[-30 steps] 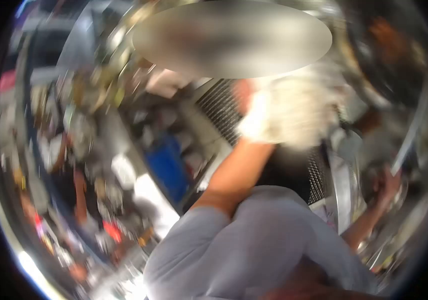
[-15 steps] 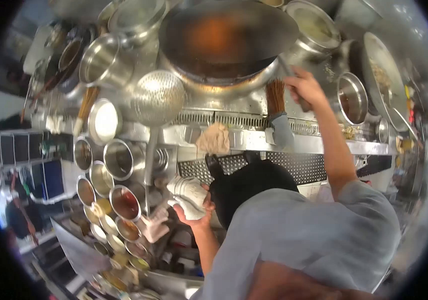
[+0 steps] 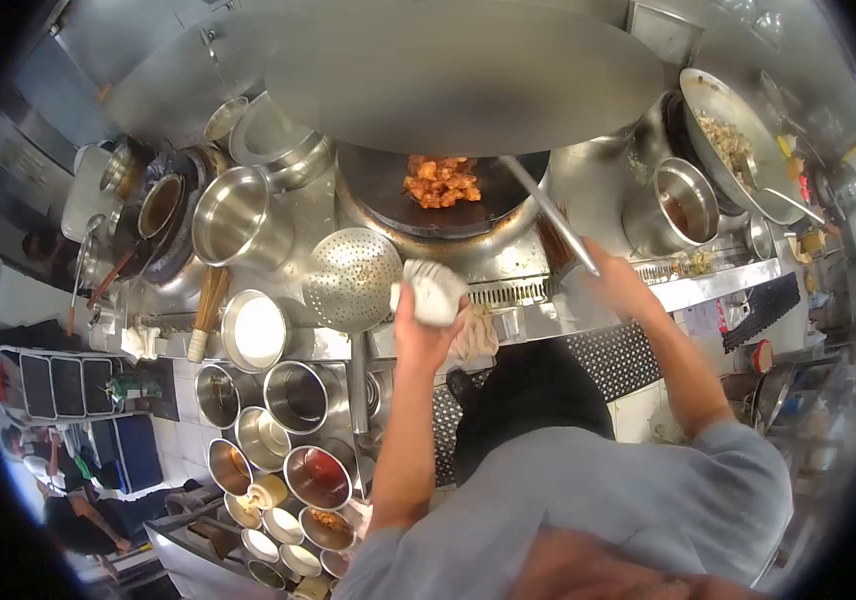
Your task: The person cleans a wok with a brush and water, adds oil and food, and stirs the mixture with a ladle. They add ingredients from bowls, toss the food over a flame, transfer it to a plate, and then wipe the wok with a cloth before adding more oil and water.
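Note:
My left hand (image 3: pixel 424 342) is closed around a folded white cloth (image 3: pixel 435 292), raised beside the perforated strainer (image 3: pixel 353 275). My right hand (image 3: pixel 620 288), blurred by motion, grips the end of a long metal-handled cooking tool (image 3: pixel 560 222). That handle slants up and left over the wok (image 3: pixel 373 196); its far end is hidden. Orange-red glazed food pieces (image 3: pixel 442 182) sit in a heap in the wok. A large blurred grey oval (image 3: pixel 468 80) covers the wok's far part.
Left stand a steel pot (image 3: pixel 232 215), a bamboo brush (image 3: pixel 211 305) and several sauce containers (image 3: pixel 318 476). A sauce pot (image 3: pixel 685 203) and a pan of food with a ladle (image 3: pixel 728 150) are at right. A beige cloth (image 3: pixel 478 335) hangs at the counter edge.
My left hand has risen with the white cloth from low beside the counter to near the strainer. My right hand has moved lower in view, and the grey oval now covers the wok's far part.

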Motion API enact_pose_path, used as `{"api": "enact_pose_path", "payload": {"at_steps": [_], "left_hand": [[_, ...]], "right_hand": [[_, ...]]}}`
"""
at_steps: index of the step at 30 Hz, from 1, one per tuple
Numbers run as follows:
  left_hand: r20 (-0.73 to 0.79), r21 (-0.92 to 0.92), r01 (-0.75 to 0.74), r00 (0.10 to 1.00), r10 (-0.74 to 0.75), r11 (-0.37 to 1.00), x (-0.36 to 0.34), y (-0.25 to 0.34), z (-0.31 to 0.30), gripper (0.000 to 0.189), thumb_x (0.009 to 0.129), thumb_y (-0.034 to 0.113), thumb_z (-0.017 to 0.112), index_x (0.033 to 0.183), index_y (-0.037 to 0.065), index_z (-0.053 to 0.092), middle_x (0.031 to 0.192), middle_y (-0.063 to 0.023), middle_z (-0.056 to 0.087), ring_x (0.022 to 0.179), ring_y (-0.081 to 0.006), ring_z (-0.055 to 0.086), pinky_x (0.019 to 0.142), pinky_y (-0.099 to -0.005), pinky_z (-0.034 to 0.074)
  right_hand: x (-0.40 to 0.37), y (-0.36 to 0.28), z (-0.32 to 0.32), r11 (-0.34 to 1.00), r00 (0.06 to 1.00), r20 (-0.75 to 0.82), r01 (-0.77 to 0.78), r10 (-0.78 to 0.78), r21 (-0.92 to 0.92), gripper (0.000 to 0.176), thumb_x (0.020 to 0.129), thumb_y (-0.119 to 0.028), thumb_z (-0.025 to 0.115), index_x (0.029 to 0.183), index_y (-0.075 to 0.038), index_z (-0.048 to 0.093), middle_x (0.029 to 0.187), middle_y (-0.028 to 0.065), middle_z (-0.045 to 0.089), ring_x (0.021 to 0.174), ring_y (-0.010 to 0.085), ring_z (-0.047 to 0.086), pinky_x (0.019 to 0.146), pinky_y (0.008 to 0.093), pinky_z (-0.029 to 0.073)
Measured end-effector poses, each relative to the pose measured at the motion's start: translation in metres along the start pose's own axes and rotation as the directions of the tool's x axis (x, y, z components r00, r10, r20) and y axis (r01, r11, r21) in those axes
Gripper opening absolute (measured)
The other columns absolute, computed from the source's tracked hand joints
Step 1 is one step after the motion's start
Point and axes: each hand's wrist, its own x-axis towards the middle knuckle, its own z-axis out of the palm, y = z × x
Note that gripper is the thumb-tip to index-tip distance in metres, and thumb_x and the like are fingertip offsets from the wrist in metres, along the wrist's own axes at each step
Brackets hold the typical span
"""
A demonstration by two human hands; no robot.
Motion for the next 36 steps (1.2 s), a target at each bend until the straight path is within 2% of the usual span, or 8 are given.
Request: {"api": "enact_pose_path", "payload": {"at_steps": [5,10,21,23,27,29,30,36], "left_hand": [[0.037,0.232,-0.138,0.990,0.133,0.963,0.068,-0.002,0.046,0.046,0.090,0.058,0.043,0.106,0.015,0.053,0.094,-0.0048,0.061,0.080,-0.0249,0.061,0.058,-0.0292,0.051],[-0.124,0.043,0.098,0.988,-0.092,0.994,0.103,-0.016,0.016,0.043,0.090,0.056,0.046,0.103,0.016,0.054,0.088,-0.0028,0.059,0.075,-0.0241,0.059,0.054,-0.0273,0.050],[-0.052,0.263,-0.099,0.992,0.117,0.960,0.129,-0.011,0.040,0.023,0.086,0.028,0.060,0.102,0.013,0.052,0.090,-0.0042,0.059,0.078,-0.0183,0.059,0.053,-0.0272,0.049],[0.155,0.451,-0.310,0.951,0.268,0.837,0.158,-0.019,0.018,0.017,0.086,0.021,0.057,0.099,0.012,0.050,0.088,-0.0040,0.059,0.076,-0.0167,0.059,0.052,-0.0290,0.049],[-0.186,0.407,-0.112,0.961,0.202,0.907,0.100,-0.034,0.036,0.016,0.090,0.012,0.047,0.105,0.009,0.050,0.089,-0.0065,0.059,0.076,-0.0188,0.062,0.053,-0.0319,0.048],[0.221,0.725,-0.401,0.906,0.362,0.560,0.068,-0.046,0.026,0.017,0.092,0.015,0.047,0.106,0.007,0.050,0.091,-0.0073,0.059,0.078,-0.0199,0.063,0.054,-0.0340,0.049],[0.046,0.292,-0.204,0.979,0.200,0.934,0.064,-0.044,0.035,0.018,0.091,0.013,0.047,0.107,0.007,0.050,0.092,-0.0074,0.058,0.078,-0.0202,0.062,0.055,-0.0344,0.048],[0.153,0.516,-0.345,0.938,0.312,0.784,0.125,-0.061,-0.030,0.020,0.083,0.005,0.049,0.103,0.004,0.051,0.091,-0.0084,0.058,0.077,-0.0204,0.061,0.064,-0.0339,0.053]], "right_hand": [[-0.026,0.002,-0.017,0.966,0.944,-0.254,0.241,-0.210,0.094,0.050,0.081,-0.014,0.054,0.129,-0.005,0.046,0.080,0.0186,0.063,0.050,0.0262,0.058,0.047,0.0330,0.046],[-0.072,-0.024,-0.076,0.866,0.971,0.229,-0.173,0.071,0.470,0.048,0.082,-0.013,0.058,0.129,-0.007,0.049,0.077,0.0070,0.060,0.047,0.0091,0.049,0.045,0.0270,0.042],[-0.064,0.002,-0.082,0.958,0.935,0.214,0.286,-0.283,0.016,0.053,0.084,-0.023,0.057,0.132,-0.007,0.042,0.091,0.0247,0.063,0.082,0.0388,0.062,0.074,0.0435,0.048],[-0.049,-0.013,-0.081,0.975,0.959,0.201,0.214,-0.198,-0.062,0.050,0.085,-0.024,0.054,0.130,-0.006,0.041,0.088,0.0249,0.063,0.083,0.0399,0.061,0.074,0.0465,0.047],[-0.022,-0.029,-0.091,0.967,0.955,0.212,0.233,-0.207,-0.106,0.040,0.085,-0.026,0.052,0.119,-0.004,0.047,0.079,0.0228,0.063,0.075,0.0382,0.062,0.070,0.0472,0.046],[-0.021,-0.040,-0.109,0.970,0.929,0.314,0.230,-0.195,-0.076,0.036,0.085,-0.025,0.052,0.113,-0.002,0.049,0.075,0.0221,0.063,0.070,0.0347,0.063,0.066,0.0451,0.048],[-0.012,-0.040,-0.112,0.982,0.909,0.382,0.190,-0.170,-0.014,0.031,0.086,-0.023,0.051,0.109,-0.002,0.050,0.072,0.0205,0.063,0.061,0.0327,0.062,0.060,0.0431,0.048],[0.046,-0.067,-0.076,0.974,0.952,0.289,0.154,-0.102,-0.163,0.048,0.086,-0.021,0.052,0.129,0.000,0.043,0.083,0.0271,0.063,0.074,0.0369,0.063,0.072,0.0436,0.048]]}}
